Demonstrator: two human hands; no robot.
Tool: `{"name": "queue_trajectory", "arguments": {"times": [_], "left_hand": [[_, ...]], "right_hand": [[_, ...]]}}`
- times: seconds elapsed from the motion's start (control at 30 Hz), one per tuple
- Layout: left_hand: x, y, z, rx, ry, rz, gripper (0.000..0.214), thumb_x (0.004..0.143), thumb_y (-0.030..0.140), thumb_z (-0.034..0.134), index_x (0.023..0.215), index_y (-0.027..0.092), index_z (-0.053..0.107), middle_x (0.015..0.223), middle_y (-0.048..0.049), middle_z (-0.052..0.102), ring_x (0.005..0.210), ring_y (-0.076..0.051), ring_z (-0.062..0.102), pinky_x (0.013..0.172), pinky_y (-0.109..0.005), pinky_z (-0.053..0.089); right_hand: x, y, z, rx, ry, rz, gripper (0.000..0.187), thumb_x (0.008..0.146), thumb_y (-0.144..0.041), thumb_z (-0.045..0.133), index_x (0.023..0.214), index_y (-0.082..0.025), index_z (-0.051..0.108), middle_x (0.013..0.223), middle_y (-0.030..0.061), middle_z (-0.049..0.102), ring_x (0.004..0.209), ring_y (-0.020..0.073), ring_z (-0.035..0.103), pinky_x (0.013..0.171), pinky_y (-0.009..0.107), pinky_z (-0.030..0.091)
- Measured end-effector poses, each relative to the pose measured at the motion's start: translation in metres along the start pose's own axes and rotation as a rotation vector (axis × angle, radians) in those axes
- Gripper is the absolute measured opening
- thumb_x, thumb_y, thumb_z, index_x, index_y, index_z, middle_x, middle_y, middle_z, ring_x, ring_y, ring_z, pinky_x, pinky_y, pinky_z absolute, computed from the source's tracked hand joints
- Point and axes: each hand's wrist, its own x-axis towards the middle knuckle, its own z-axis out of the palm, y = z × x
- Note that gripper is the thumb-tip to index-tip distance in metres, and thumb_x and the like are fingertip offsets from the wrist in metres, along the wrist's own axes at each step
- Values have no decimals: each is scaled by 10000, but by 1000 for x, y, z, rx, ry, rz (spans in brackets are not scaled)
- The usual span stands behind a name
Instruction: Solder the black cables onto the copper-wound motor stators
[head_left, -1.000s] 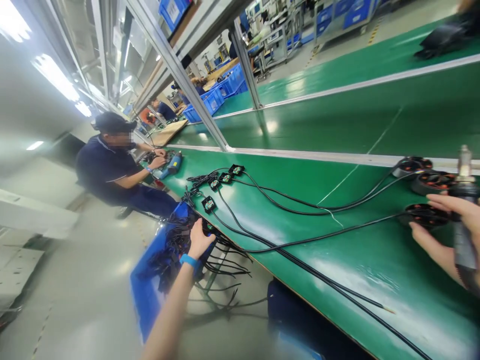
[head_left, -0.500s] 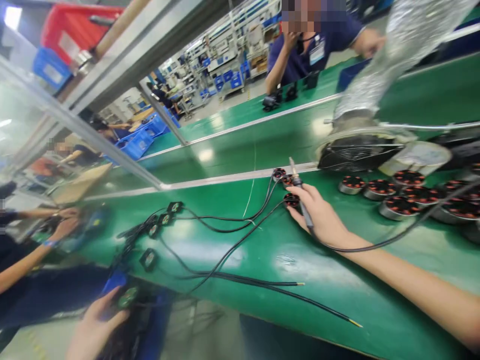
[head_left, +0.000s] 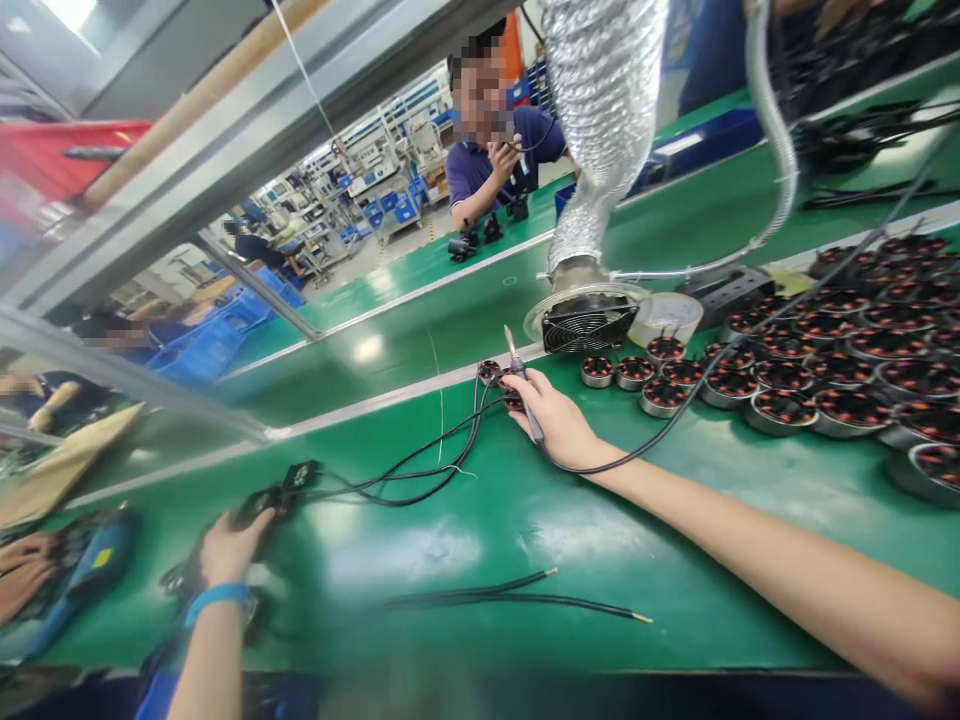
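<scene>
Soldering iron (head_left: pixel 532 420) held in curled right hand (head_left: pixel 561 420), round motor part (head_left: pixel 514 400) partly hidden by it on the green bench (head_left: pixel 585 530), left hand (head_left: pixel 229 550) loosely curved, blurred, against black cabled housings (head_left: pixel 302 475), whether gripping them impossible to tell, co-worker's hands (head_left: pixel 26 575) cut off at left edge.

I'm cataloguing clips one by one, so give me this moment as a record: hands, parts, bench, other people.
Left hand: at black housings; grip blurred
Right hand: holding a soldering iron, tip pointing away
Cables: black, running left from round motor parts beside the right hand
Bench: green, more motor parts at right
Background: silver duct above a fan
People: co-worker opposite, another person's hands at left
</scene>
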Motion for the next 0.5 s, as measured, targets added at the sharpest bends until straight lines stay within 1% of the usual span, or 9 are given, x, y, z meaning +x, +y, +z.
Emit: {"name": "queue_trajectory", "arguments": {"times": [0.07,0.1,0.17,0.23,0.3,0.33,0.4,0.43,0.5], "left_hand": [[-13,30,8,76,35,65,846,670,588,718,1302,40,594,1299,-285,608,1205,-477,566,961,-637,472],[-23,50,9,22,63,153,802,724,579,678,1321,52,582,1320,-267,596,1249,-449,541,1010,-615,450],[-51,99,9,-175,47,443,566,831,498,598,1231,100,643,1205,-182,660,1177,-339,601,1034,-495,477],[-84,154,8,-332,-69,789,318,918,385,526,1058,163,706,1118,-112,682,1093,-252,633,1039,-408,481],[-113,204,11,-362,-313,1071,273,951,254,469,1074,210,709,1090,-73,685,1030,-200,643,973,-344,510],[-123,224,14,-327,-419,1170,291,943,195,455,1072,223,714,1095,-65,682,1018,-190,642,947,-329,518],[-132,252,21,-257,-555,1279,320,885,93,455,976,221,733,1051,-56,682,983,-184,640,901,-314,531],[-132,260,26,-222,-585,1311,334,852,57,454,937,213,736,1037,-57,680,982,-186,637,897,-316,534],[-128,267,34,-167,-569,1369,395,805,4,433,976,195,734,1103,-75,674,1054,-202,622,945,-340,526]], "right_hand": [[-4,-1,-11,-34,8,-33,432,935,-142,551,1354,-177,451,1250,171,553,883,248,669,727,383,589],[-7,-1,-18,-66,15,-58,415,943,-147,551,1347,-169,461,1230,172,562,881,248,665,732,384,586],[-16,-2,-33,-141,27,-125,367,963,-158,535,1327,-154,489,1207,180,576,882,248,659,746,385,580],[-28,-2,-48,-208,32,-190,346,978,-157,514,1323,-153,508,1216,188,582,903,251,654,761,389,577],[-43,-1,-62,-254,42,-229,364,976,-132,502,1339,-153,510,1237,196,581,944,261,646,775,394,574],[-50,1,-69,-270,50,-239,379,969,-113,503,1346,-149,511,1248,202,578,965,266,640,780,394,573],[-63,4,-81,-288,82,-252,402,948,-73,509,1345,-134,519,1252,212,574,997,272,628,787,389,570],[-68,7,-87,-294,97,-259,405,938,-54,512,1336,-126,529,1242,214,575,1011,272,623,792,385,568],[-76,12,-96,-318,126,-278,398,922,-22,509,1308,-108,552,1204,215,583,1039,275,611,818,387,564]]}}
